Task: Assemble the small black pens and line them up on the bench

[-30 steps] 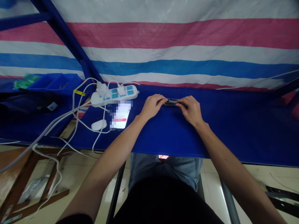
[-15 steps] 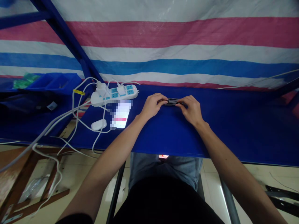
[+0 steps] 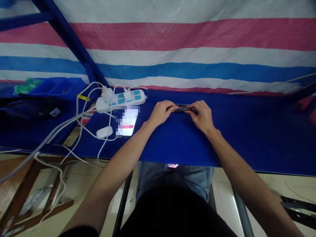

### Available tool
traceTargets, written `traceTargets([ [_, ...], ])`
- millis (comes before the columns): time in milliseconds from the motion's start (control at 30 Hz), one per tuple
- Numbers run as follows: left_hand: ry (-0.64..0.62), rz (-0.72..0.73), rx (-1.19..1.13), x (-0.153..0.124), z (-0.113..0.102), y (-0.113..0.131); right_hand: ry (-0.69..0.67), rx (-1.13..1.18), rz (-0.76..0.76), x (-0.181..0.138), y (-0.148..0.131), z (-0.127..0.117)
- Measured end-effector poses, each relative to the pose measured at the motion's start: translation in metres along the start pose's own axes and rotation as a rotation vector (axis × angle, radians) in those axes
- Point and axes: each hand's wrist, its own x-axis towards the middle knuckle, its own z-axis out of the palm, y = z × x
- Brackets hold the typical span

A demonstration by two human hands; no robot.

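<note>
Two bare hands, left hand [image 3: 161,112] and right hand [image 3: 201,115], pinch opposite ends of slender, black, pen-like rods [image 3: 182,108], aligned lengthwise at the flat, smooth blue bench [image 3: 182,141].

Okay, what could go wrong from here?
The dark slim items might slip, as the left hand and right hand seem to pinch only their ends. The phone could get nudged, lying close to the left forearm. White cables hanging past the table's edge might snag.
</note>
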Motion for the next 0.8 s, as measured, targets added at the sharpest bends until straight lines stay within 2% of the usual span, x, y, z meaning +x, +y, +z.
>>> traceTargets([
  [367, 0.032, -0.002, -0.037, -0.0002, 0.0018, 0.0005, -0.004, 0.014, -0.002, -0.0011, 0.0048, 0.0022],
  [633, -0.029, -0.015, 0.002, -0.0002, 0.0007, 0.0011, 0.001, 0.006, -0.015, -0.0006, 0.0013, 0.0015],
  [800, -0.009, 0.011, -0.002, -0.0002, 0.0021, -0.0029, -0.020, 0.002, -0.007, -0.0009, 0.0036, 0.0021],
])
